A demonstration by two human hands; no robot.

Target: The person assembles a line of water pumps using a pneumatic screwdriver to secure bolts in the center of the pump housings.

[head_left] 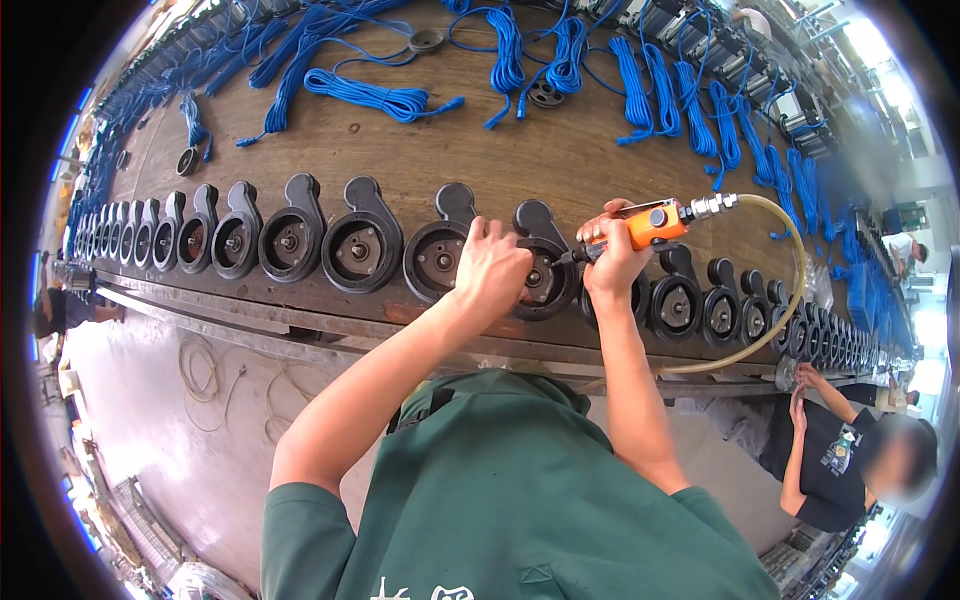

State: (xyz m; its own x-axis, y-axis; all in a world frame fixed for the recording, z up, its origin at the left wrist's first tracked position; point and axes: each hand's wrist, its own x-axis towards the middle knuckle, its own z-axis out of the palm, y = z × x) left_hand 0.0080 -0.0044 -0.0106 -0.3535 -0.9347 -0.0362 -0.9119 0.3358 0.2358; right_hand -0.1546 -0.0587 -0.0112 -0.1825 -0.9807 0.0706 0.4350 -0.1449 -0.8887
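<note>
My right hand [612, 258] is wrapped round an orange and black air screwdriver [652, 226], which lies almost level. Its dark tip points left into a black round housing [548, 284] with a rounded arm on top and a metal shaft at its centre. My left hand [492, 268] is at that housing's left rim, fingers curled; anything small in them is hidden. Just left of it stands another such housing [430, 262], partly covered by my fingers. A clear yellowish air hose [803, 262] loops from the screwdriver's metal coupling down to the right.
Similar housings [362, 250] line the near edge of the brown worktable [400, 155] on both sides. Bundles of blue cable [370, 95] lie across its far part. A person in a dark shirt [835, 450] works at the right. Hoses [200, 372] lie coiled on the floor.
</note>
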